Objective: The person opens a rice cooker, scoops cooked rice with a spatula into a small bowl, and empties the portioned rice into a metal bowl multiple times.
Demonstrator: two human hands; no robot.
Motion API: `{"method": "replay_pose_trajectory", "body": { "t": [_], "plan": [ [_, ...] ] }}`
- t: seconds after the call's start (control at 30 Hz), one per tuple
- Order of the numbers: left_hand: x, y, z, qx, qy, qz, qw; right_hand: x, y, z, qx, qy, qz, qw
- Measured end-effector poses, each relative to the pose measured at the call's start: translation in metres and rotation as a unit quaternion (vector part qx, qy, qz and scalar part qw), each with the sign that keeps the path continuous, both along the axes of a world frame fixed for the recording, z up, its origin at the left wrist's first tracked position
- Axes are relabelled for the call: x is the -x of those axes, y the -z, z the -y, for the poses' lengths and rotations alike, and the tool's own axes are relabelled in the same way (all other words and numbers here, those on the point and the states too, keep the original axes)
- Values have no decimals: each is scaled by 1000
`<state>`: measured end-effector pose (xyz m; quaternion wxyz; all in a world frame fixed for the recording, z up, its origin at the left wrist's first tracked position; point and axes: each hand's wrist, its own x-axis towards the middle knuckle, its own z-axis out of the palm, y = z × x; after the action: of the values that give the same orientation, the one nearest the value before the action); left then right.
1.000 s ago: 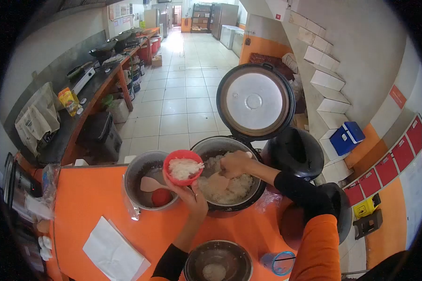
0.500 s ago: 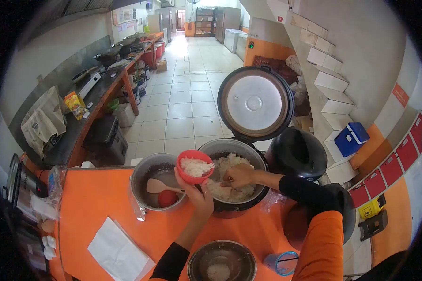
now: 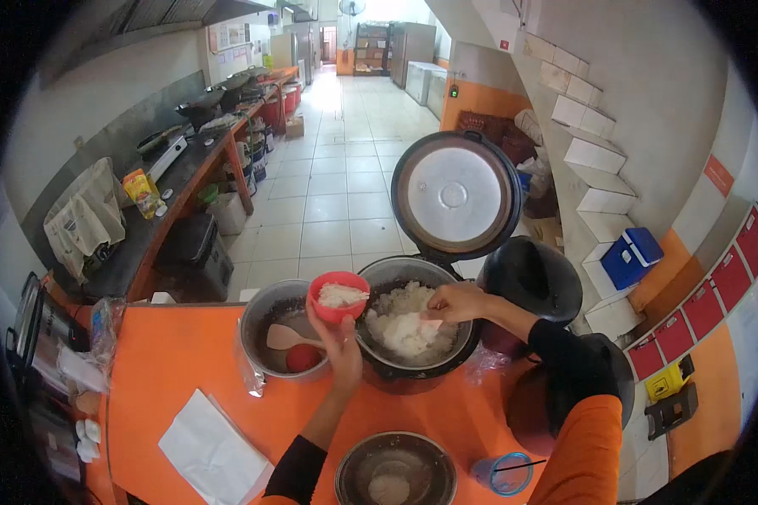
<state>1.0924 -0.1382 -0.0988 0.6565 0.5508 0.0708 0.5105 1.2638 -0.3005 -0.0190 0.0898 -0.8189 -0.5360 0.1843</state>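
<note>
1. The left hand [image 3: 342, 349] supported the red bowl [image 3: 337, 315]; its fingers were curled against the outer wall, gripping it.
2. The red bowl, containing rice [image 3: 338, 295], was raised between the metal pot [image 3: 249, 337] and the open rice cooker [image 3: 473, 335].
3. The right hand [image 3: 459, 301] was over the rice cooker, fingers closed around a pale paddle [image 3: 430, 325], largely hidden, at the cooked rice [image 3: 400, 330].
4. The metal pot, on the orange table [image 3: 185, 353], contained a second paddle [image 3: 285, 338] and a round red item [image 3: 303, 358].
5. A metal bowl [image 3: 352, 459] stood near a blue cup [image 3: 514, 475].
</note>
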Motion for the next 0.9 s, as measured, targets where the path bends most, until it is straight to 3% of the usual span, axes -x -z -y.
{"method": "replay_pose_trajectory", "body": {
  "t": [0.1, 0.17, 0.23, 0.33, 0.43, 0.5, 0.53, 0.6, 0.63, 0.7, 0.83, 0.9],
  "plan": [
    [7, 0, -17, -11, 50, -30, 998, -17, -4, 16, -83, 64, -42, 994],
    [9, -6, -26, -34, 69, -45, 996, -26, -19, 21, -56, 94, -44, 993],
    [11, -14, -30, -11, 173, -16, 985, -22, -46, 25, -25, 167, -77, 983],
    [16, -32, -21, 81, 265, -12, 961, -7, -68, 26, -131, 200, -100, 966],
    [21, -55, -5, 135, 350, -8, 927, 16, -55, 18, -244, 222, -150, 932],
    [18, -63, 4, 167, 354, -7, 920, 45, -34, 10, -385, 149, 70, 908],
    [18, -66, 7, 201, 354, -6, 913, 63, -31, 9, -384, 151, 72, 908],
    [17, -74, 11, 229, 343, -34, 910, 98, -33, 10, -290, 172, 228, 913],
    [16, -78, 11, 257, 328, -63, 907, 103, -28, 11, -288, 173, 230, 913],
    [18, -86, 8, 264, 332, -86, 902, 112, -25, 13, -228, 119, 363, 895],
    [17, -96, -8, 277, 378, -139, 872, 119, -22, 17, -233, 39, 466, 853],
    [16, -96, -21, 275, 396, -166, 860, 125, -17, 21, -211, 36, 441, 872]
  ]
}}
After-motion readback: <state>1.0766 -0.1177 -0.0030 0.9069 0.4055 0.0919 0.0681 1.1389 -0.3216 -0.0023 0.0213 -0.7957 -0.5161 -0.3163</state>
